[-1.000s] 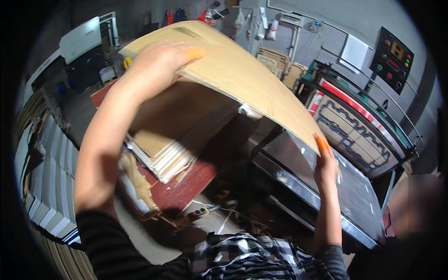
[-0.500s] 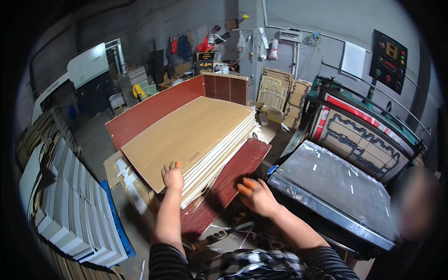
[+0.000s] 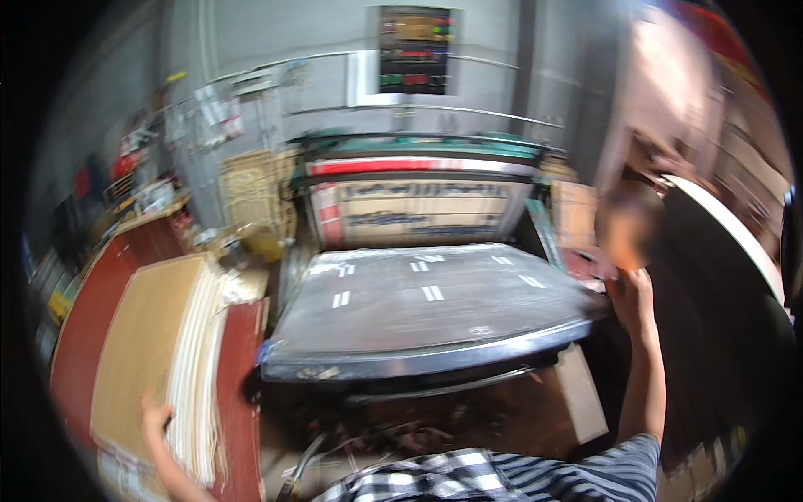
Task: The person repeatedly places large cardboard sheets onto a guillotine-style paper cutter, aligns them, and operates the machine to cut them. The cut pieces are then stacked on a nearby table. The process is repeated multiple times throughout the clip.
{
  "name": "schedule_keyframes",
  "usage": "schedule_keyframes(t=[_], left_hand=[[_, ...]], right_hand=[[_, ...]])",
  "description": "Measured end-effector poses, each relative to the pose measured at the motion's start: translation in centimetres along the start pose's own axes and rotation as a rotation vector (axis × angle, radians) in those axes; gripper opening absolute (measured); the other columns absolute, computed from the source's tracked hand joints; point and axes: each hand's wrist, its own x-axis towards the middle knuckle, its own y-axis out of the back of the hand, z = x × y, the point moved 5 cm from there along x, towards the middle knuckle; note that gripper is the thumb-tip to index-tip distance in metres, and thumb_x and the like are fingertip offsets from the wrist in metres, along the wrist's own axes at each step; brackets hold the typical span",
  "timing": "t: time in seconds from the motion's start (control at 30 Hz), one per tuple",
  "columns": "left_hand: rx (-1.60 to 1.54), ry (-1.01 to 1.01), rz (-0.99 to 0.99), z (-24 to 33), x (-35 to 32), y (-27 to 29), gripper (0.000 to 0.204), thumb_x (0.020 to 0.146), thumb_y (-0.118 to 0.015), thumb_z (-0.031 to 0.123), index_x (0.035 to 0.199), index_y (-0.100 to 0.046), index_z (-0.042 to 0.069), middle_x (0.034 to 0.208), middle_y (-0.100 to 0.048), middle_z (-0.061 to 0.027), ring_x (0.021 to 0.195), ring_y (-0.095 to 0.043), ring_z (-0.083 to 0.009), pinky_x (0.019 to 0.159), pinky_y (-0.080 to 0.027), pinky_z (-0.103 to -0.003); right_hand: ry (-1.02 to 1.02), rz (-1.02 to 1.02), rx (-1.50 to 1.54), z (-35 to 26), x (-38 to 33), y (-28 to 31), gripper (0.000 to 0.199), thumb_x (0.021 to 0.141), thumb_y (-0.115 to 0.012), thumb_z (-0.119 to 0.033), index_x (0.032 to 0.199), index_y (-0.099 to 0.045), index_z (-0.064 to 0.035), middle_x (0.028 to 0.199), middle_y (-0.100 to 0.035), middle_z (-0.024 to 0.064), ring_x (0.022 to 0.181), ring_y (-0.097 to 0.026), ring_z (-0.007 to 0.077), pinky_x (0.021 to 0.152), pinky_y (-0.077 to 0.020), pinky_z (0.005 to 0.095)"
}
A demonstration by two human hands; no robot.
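Observation:
A stack of flat cardboard sheets (image 3: pixel 150 322), brown on top with white edges, stands at the left between dark red boards (image 3: pixel 238 393). My left hand (image 3: pixel 155 415) is at the near end of this stack, fingers apart, seemingly touching the top sheet near its white edges. On the right, my right arm reaches forward past the corner of a flat metal machine bed (image 3: pixel 427 305). My right hand (image 3: pixel 633 293) is beside that corner, its fingers smeared and partly hidden by a blurred patch. Whether it holds anything cannot be made out.
Behind the bed stands an upright die board (image 3: pixel 422 213) with dark cutting lines and a red strip. A control panel (image 3: pixel 416 50) hangs above. A large dark panel (image 3: pixel 719 335) with a pale rim fills the right side. Scraps (image 3: pixel 418 439) lie beneath the bed.
My view has swung right, bringing the machine bed to the middle and the stack to the left. My right hand has moved from near the red board to the bed's right side.

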Motion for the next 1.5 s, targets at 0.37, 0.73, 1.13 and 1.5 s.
schedule_keyframes(t=[0.37,0.73,1.13,1.5], left_hand=[[-0.433,-0.65,-0.334,36.2,-8.0,-16.5,0.057,0.073,-0.067,-0.006,0.129,-0.053,-0.004,0.131,-0.056,-0.0177,0.12,-0.054,-0.0267,0.103,-0.039,-0.034],[-0.33,-0.941,-0.616,49.9,-19.1,-20.1,0.05,0.069,-0.074,-0.001,0.117,-0.062,-0.005,0.117,-0.065,-0.0179,0.111,-0.061,-0.028,0.099,-0.044,-0.035],[-0.861,-1.173,0.155,52.0,-24.0,-11.4,0.062,0.087,-0.067,0.01,0.141,-0.04,-0.002,0.145,-0.043,-0.0173,0.135,-0.039,-0.0268,0.113,-0.026,-0.036],[-0.102,-1.178,-0.12,48.9,-27.4,-19.6,0.06,0.09,-0.061,0.041,0.138,-0.047,0.008,0.147,-0.042,-0.0095,0.14,-0.03,-0.0349,0.116,-0.017,-0.052]], right_hand=[[-0.692,-0.071,-1.268,24.2,6.3,24.3,0.067,0.085,-0.058,-0.057,0.131,-0.054,-0.0079,0.136,-0.053,0.0147,0.123,-0.052,0.0296,0.102,-0.0383,0.0477],[-0.224,-0.019,-1.282,21.1,9.6,28.1,0.017,0.091,-0.06,-0.022,0.093,-0.067,-0.0059,0.089,-0.069,0.0135,0.083,-0.068,0.0304,0.072,-0.0545,0.0392],[0.411,0.186,-0.609,-6.6,9.1,10.0,0.042,0.083,-0.067,-0.013,0.124,-0.059,-0.012,0.12,-0.062,0.0116,0.102,-0.065,0.0285,0.088,-0.0541,0.0381],[0.462,-0.757,-0.001,-10.5,-1.5,-25.0,0.035,0.089,-0.057,-0.015,0.123,-0.061,-0.009,0.126,-0.056,0.0173,0.118,-0.055,0.0337,0.097,-0.0476,0.0394]])
